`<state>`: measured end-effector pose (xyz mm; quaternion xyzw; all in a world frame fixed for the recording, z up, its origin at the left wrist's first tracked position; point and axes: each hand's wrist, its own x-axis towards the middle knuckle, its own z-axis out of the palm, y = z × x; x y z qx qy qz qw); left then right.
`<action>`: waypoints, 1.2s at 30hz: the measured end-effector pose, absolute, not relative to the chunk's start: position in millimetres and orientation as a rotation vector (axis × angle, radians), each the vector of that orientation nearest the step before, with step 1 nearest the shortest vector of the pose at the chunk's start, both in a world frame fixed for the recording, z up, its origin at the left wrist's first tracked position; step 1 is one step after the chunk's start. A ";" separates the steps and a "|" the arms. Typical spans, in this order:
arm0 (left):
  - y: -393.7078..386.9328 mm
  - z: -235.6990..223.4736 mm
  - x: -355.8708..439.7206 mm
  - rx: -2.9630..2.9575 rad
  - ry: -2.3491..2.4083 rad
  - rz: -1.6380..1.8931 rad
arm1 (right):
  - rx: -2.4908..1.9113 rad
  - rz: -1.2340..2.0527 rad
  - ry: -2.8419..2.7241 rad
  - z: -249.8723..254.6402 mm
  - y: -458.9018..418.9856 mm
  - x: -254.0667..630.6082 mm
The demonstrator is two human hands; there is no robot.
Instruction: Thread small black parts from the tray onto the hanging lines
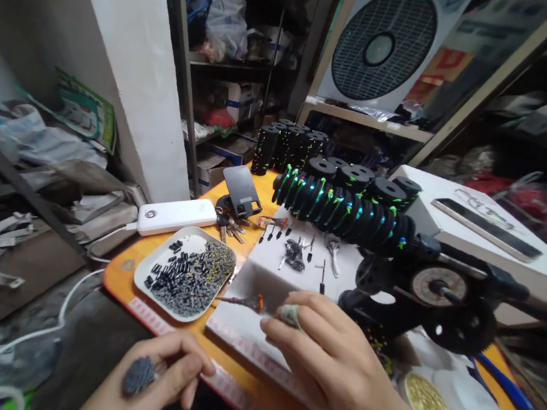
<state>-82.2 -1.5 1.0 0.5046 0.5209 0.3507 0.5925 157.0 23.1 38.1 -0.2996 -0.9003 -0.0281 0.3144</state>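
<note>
A dark grey lump (pixel 139 375) lay against the left hand (pixel 161 368), outside the near edge of the surface (pixel 116 272). Its fingers were bent together; whether they pinched something, I could not tell. The right hand (pixel 333 361) was over the near part of the white box (pixel 253 263), fingers loosely curved, their grip unclear, close to the orange-banded piece (pixel 260 303). The step in hand seemed fine fingertip handling; for such small pieces, a light, exact pinch was needed. The tray (pixel 141 288) stood at the left edge, and the ribbed black roller (pixel 343 211) extended toward the right edge.
</note>
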 end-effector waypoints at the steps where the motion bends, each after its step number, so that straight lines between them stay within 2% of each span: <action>1: 5.7 6.4 -79.1 1.226 1.247 0.856 | -0.801 -0.054 -2.365 38.8 21.9 159.3; 4: 32.8 24.6 -61.8 1.391 1.209 0.959 | -0.743 -0.091 -2.404 32.5 18.0 157.5; 11: 87.3 60.1 7.0 1.578 0.977 0.955 | -0.646 -0.228 -2.270 9.5 13.1 147.0; 15: 104.5 54.6 41.0 1.563 0.933 0.920 | -0.649 -0.202 -2.238 10.0 10.6 147.9; 20: 118.6 39.7 65.9 1.455 0.911 1.046 | -0.604 -0.201 -2.240 4.7 11.6 146.8; 24: 111.7 40.7 56.1 1.454 0.905 1.072 | -0.611 -0.194 -2.232 3.2 9.6 149.1; 30: 71.9 35.0 -5.9 1.481 0.892 0.933 | -0.616 -0.168 -2.218 13.4 5.6 154.6; 36: 42.0 19.6 -52.5 0.925 0.753 0.834 | -0.782 -0.199 -1.972 21.0 0.6 167.6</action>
